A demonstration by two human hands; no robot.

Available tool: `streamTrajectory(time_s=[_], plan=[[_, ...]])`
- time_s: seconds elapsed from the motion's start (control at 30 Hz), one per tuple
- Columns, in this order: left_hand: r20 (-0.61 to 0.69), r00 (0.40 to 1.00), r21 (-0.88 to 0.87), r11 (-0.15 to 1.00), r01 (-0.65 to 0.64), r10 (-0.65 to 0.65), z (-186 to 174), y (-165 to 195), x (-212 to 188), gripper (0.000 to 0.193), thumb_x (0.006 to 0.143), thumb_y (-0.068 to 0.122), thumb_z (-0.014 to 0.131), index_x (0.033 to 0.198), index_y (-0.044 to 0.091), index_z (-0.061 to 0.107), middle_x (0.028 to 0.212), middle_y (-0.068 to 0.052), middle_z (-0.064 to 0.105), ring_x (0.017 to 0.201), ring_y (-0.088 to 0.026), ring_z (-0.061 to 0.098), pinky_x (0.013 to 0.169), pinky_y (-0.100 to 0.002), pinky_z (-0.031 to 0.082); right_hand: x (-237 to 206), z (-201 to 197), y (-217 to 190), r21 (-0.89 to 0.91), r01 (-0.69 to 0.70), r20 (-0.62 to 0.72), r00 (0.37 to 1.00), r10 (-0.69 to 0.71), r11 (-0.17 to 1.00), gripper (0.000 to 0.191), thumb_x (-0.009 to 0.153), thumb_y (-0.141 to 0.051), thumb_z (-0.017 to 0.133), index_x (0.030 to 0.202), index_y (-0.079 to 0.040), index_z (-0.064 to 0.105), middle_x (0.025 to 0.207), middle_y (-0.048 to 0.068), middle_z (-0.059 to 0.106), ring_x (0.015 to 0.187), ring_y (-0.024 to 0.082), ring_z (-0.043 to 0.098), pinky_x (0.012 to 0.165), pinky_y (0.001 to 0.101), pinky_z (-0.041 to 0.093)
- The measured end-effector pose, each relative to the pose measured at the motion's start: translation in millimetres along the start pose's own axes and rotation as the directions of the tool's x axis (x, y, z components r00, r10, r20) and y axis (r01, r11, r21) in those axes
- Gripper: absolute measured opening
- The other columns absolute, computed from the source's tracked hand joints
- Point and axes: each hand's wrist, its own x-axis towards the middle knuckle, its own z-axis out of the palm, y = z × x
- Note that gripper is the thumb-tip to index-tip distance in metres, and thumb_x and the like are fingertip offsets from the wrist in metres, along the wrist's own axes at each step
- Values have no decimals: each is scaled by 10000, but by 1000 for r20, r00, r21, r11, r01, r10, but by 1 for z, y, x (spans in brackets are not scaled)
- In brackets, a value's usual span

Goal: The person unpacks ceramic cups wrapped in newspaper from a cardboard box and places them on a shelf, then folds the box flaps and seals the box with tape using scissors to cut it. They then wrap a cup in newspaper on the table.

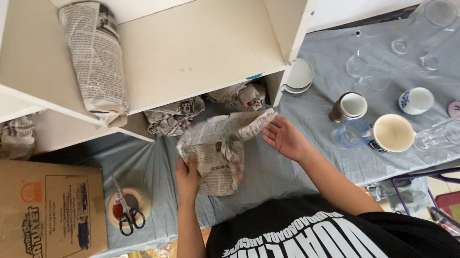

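i'm standing in what is looking like a home being packed up: a white shelf unit (165, 46) is lying tipped over a grey-covered table (322, 150), mugs and glasses (394, 131) are crowding one end, a cardboard box (26, 221) is sitting beside tape and scissors (128, 213), and newspaper bundles (98, 58) are filling the shelves.
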Motion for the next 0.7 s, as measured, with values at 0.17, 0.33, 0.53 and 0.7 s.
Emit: streamTrajectory(time_s=[0.17, 0.33, 0.53, 0.7], plan=[[-89, 993, 147, 987, -64, 78, 18, 16, -20, 277, 1066, 214, 590, 898, 6, 518, 665, -92, 488, 584, -149, 457, 527, -346, 392, -39, 13, 22, -213, -61, -138, 990, 32, 975, 834, 861, -589, 579, 1541, -214, 274, 1553, 141, 385, 1393, 346, 430, 1046, 525, 413], [-9, 991, 171, 977, -130, 134, 61, 27, -57, 182, 1014, 191, 555, 1002, 10, 574, 718, -104, 567, 621, -136, 538, 571, -338, 424, -45, 12, 67, -833, -2, -65, 993, -94, 554, 861, 854, -330, 770, 1521, -128, 264, 1487, 186, 460, 1342, 301, 523, 1038, 406, 496], [-162, 968, 37, 982, -187, 190, 46, 11, -52, 232, 1102, 189, 507, 1035, 0, 622, 782, -53, 569, 706, -117, 479, 609, -319, 405, -39, -26, 57, -738, 156, -99, 937, -334, 657, 315, 1032, -131, 620, 1249, 92, 669, 1058, 180, 760, 921, 255, 748, 822, 351, 622], [-183, 983, -193, 981, -31, -5, 6, -13, -37, 347, 1113, 279, 484, 1094, -20, 660, 909, -31, 688, 789, -80, 578, 685, -275, 476, -75, -48, 38, -652, 156, -162, 928, -337, 742, 293, 967, -98, 602, 1240, 5, 629, 1057, 100, 757, 910, 188, 753, 828, 328, 641]])
